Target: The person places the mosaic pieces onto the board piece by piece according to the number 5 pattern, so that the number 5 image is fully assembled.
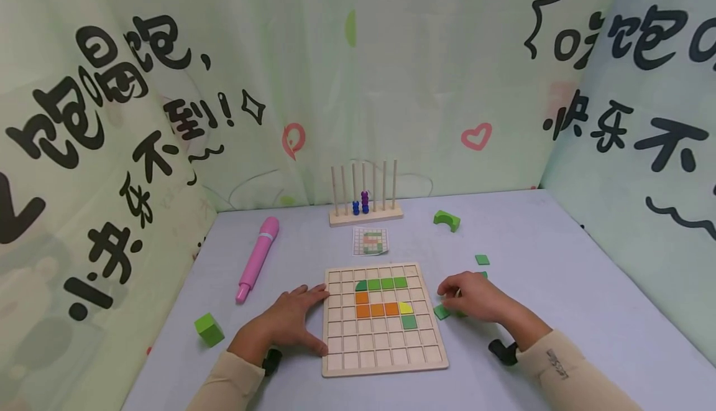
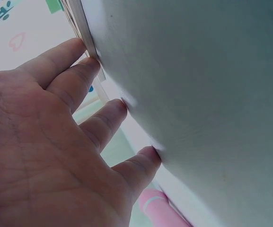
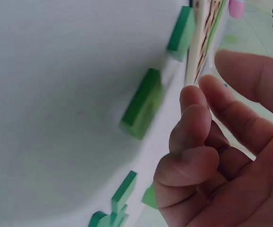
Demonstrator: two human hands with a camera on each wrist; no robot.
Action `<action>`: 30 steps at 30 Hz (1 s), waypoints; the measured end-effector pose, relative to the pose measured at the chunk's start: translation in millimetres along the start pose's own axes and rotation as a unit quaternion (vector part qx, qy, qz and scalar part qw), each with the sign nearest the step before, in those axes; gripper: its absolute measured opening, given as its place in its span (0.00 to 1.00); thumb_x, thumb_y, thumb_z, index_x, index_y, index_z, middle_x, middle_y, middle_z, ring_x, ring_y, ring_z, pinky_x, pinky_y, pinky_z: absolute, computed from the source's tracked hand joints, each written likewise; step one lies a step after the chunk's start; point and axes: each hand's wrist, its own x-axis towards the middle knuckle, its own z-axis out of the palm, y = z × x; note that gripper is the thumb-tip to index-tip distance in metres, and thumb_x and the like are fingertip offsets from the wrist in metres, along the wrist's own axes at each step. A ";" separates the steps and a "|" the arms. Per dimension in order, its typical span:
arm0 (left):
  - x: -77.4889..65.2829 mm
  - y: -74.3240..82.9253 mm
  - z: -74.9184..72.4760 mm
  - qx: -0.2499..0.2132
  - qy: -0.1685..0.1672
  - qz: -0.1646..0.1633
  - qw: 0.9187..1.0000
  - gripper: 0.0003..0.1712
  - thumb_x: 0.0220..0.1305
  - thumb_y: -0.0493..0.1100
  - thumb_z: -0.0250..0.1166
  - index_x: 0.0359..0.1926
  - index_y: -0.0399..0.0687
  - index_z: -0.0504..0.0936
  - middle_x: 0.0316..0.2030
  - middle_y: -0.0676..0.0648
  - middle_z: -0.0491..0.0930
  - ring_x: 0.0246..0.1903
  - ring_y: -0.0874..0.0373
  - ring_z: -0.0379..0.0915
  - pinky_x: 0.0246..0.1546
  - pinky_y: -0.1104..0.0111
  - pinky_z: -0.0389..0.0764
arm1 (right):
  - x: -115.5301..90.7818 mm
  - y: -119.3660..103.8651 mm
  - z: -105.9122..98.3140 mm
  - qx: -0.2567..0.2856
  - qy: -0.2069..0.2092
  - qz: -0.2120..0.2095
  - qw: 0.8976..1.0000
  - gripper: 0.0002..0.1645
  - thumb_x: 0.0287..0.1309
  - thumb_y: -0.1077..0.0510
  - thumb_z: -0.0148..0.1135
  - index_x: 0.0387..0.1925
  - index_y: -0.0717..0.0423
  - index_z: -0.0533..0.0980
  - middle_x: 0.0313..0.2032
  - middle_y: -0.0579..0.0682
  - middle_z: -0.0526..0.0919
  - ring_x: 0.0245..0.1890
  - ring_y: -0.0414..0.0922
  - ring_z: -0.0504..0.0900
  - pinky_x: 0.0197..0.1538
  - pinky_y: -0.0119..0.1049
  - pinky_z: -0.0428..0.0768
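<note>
A wooden grid board (image 1: 386, 359) lies on the table with green, orange and yellow tiles in several of its cells. My left hand (image 1: 285, 319) is spread along the board's left side, its fingertips and thumb at the edge; in the left wrist view, two fingertips (image 2: 92, 64) meet the rim. To the right of the board, my right hand (image 1: 475, 297) hovers low over loose green tiles. Its fingers are loosely bent with nothing between them, thumb apart. One green tile (image 1: 441, 312) lies close to the board's right edge; another green tile (image 3: 143, 104) shows near the fingertips in the right wrist view.
Behind the board lies a printed pattern card (image 1: 370, 241), and farther back a peg stand (image 1: 366, 216) with blue and purple beads. A pink stick-shaped toy (image 1: 258, 260) and a green cube (image 1: 209, 329) are at left. At right are a green arch block (image 1: 447, 220) and a green square (image 1: 482, 260).
</note>
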 end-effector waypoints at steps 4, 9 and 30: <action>0.6 -0.5 0.0 0.002 0.001 -0.001 1.000 0.64 0.36 0.65 0.86 0.76 0.54 0.70 0.79 0.52 0.62 0.79 0.38 0.50 0.77 0.36 0.52 | -1.1 4.7 2.7 0.002 -0.015 -0.004 1.000 0.13 0.56 0.64 0.71 0.45 0.55 0.86 0.35 0.44 0.82 0.37 0.42 0.75 0.38 0.35 0.77; 0.3 -0.4 0.5 -0.002 0.000 -0.004 1.000 0.64 0.36 0.64 0.87 0.76 0.54 0.69 0.79 0.52 0.62 0.79 0.38 0.50 0.77 0.36 0.52 | -2.2 5.4 8.2 -0.018 -0.021 -0.014 1.000 0.16 0.52 0.65 0.74 0.44 0.53 0.88 0.35 0.44 0.82 0.37 0.41 0.76 0.38 0.35 0.77; 0.1 0.0 0.1 0.006 0.001 0.001 1.000 0.64 0.37 0.65 0.86 0.76 0.54 0.69 0.79 0.52 0.63 0.79 0.37 0.51 0.76 0.36 0.54 | -7.3 -1.0 9.8 -0.011 0.015 -0.008 1.000 0.09 0.55 0.67 0.70 0.32 0.51 0.78 0.25 0.42 0.76 0.28 0.40 0.72 0.30 0.31 0.71</action>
